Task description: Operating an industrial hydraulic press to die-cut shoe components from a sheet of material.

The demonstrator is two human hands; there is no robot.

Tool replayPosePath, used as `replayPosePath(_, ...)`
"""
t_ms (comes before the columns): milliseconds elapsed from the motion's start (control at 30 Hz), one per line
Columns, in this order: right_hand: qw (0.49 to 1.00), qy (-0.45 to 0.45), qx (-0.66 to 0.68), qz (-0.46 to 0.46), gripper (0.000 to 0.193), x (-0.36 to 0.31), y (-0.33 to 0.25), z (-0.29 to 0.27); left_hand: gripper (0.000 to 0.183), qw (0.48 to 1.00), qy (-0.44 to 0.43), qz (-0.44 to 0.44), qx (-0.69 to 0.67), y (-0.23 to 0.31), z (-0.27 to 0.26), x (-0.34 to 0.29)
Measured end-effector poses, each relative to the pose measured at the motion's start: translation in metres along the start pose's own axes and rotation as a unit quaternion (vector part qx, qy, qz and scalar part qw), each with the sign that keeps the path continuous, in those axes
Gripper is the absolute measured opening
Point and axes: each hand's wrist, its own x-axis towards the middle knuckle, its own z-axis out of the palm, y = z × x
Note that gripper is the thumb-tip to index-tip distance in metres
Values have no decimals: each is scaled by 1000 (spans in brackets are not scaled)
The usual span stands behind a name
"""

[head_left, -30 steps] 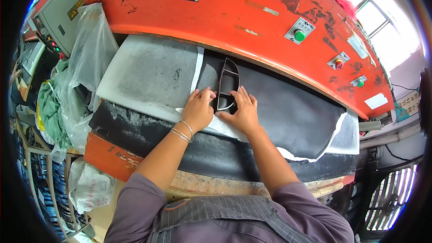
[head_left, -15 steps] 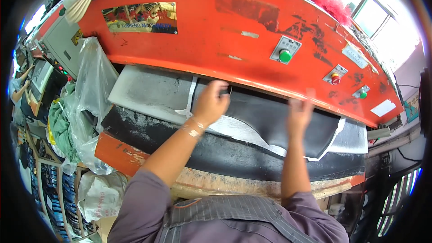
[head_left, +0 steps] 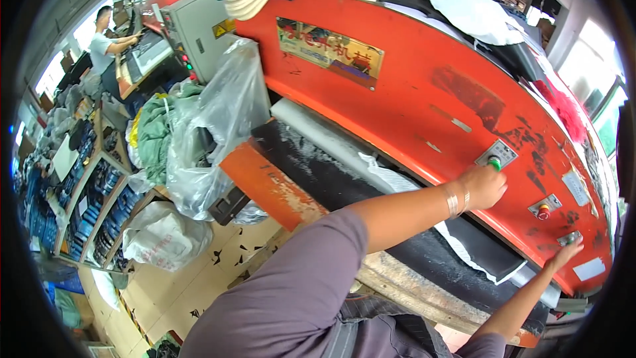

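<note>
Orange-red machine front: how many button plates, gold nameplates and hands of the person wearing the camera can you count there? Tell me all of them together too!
Button plates: 3 (upper plate, middle plate, lower plate)
Gold nameplate: 1
Hands: 2 (left hand, right hand)
Total: 6

**Your left arm (head_left: 404, 222) stretched across the frame, above your right arm (head_left: 520, 305)**

Your left arm rose from the lower middle toward the right, its forearm bare. Your left hand (head_left: 483, 185), right of centre, showed its back to the camera, fingers bent. Your right arm slanted up from the lower right corner. Your right hand (head_left: 565, 256) was raised near the right edge, smaller in view, its finger pose hard to read.
</note>
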Motion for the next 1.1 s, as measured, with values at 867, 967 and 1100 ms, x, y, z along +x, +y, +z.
replayPosePath(867,786,-591,-180,-23,73,-412,-156,67,29,909,-321,-258,64,17,-84,-320)
replayPosePath(967,750,-588,-297,50,84,-408,-176,99,21,984,-93,-146,33,-22,-66,-299)
replayPosePath(1100,767,-578,-277,-37,79,-448,-179,130,31,974,6,-79,214,-62,-41,-271)
